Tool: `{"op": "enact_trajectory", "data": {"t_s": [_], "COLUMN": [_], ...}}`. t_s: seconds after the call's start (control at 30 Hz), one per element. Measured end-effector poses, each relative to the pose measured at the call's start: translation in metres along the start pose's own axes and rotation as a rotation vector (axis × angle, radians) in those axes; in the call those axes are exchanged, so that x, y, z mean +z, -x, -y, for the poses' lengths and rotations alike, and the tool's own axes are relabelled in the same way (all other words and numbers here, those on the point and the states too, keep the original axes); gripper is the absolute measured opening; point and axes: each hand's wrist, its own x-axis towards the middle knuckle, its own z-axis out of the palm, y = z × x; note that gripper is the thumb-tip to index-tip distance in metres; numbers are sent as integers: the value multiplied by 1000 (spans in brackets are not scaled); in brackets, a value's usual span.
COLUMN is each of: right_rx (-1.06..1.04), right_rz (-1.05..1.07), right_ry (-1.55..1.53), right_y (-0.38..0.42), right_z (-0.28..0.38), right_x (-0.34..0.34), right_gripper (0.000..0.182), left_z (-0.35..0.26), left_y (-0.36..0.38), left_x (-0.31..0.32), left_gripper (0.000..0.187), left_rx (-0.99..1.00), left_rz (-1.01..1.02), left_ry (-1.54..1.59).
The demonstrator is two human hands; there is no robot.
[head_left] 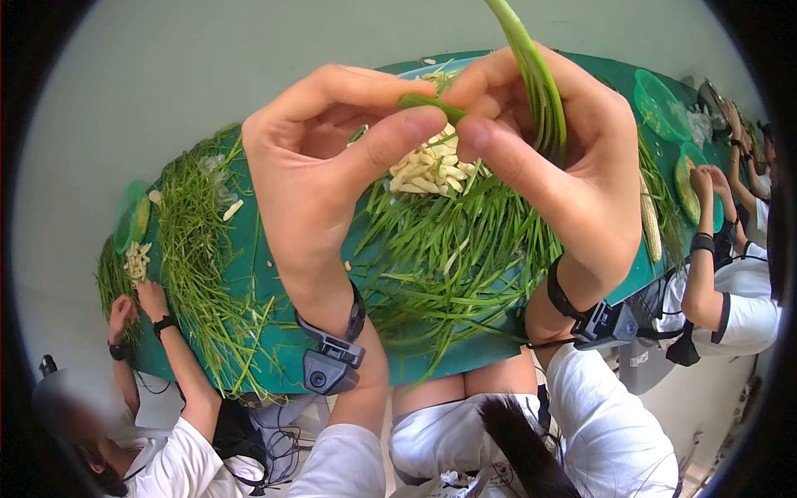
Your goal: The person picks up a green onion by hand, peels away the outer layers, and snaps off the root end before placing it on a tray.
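Observation:
My left hand (311, 166) is raised over the table, its thumb and forefinger pinched on one end of a flat green leaf (432, 104). Facing it, my right hand (581, 166) grips the same leaf close by with thumb and fingertips. A bent bundle of long green leaves (538, 79), chive-like, also runs through the right hand and rises past its top. Below both hands lies a loose heap of long green leaves (448, 257). Small pale pieces (427, 173), perhaps garlic cloves, are piled behind it, partly hidden by my fingers.
A green-topped table (332, 365) curves around. Another leaf heap (195, 241) lies left, near a green basket (131, 217) and a co-worker's hands (137, 305). More green baskets (662, 108) and co-workers' hands (714, 183) are at right, with a pale ridged cob-like thing (650, 220).

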Motion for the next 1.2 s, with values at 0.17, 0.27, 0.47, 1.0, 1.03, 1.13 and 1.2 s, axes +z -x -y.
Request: {"op": "enact_trajectory", "data": {"t_s": [0.17, 0.27, 0.47, 1.0, 1.03, 1.13, 1.2], "right_rx": [9, 4, 8, -144, -78, -148, -153], "right_rz": [-41, -47, -85, -126, -137, -173, -180], "right_ry": [-56, -72, 26, 144, 203, 318, 308], "right_y": [0, 0, 0, 9, 10, 9, 9], "right_z": [2, 3, 3, 18, 21, 19, 18], "right_x": [5, 3, 1, 13, 13, 13, 15], "right_gripper": [17, 15, 12, 18, 20, 20, 20], "left_z": [2, 1, -2, -15, -16, -15, -15], "left_y": [0, 0, -1, 6, 6, 6, 6], "left_x": [0, 3, 4, 5, 5, 3, 0], "left_gripper": [11, 12, 18, 18, 18, 19, 18], "left_rx": [76, 61, -2, 20, 19, 13, 13], "left_rz": [-14, -13, 28, -43, -35, -7, -4], "left_ry": [-18, 78, 21, -18, -30, 15, 56]}}
